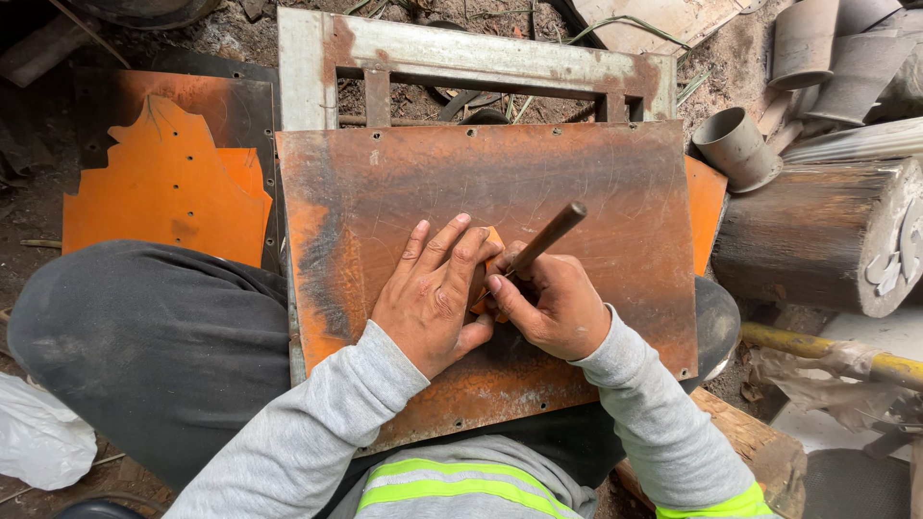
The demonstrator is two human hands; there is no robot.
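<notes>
At the frame's centre, our left hand [430,293] pressed flat on a small orange piece [488,252] atop the rusty metal sheet [538,183]; our right hand [548,306] fingers gripped a dark rod [548,238], tilted.

Dirt floor [240,34] all around, brown and messy. In the middle, a big rusty metal sheet [538,183], resting on a lap and tipped up against a grey metal frame [461,58] on the far side. On that sheet, a small orange piece [492,240] under two hands. To the left on the floor, a flat orange cut-out sheet [163,187] on top of a dark plate [231,96]. To the right, a fat wooden log [817,235] lying on its side, with short grey pipes [735,144] just past it. Near right, a yellow bar [827,351] and a wooden block [760,447]. Near left, a white plastic bag [38,432].
</notes>
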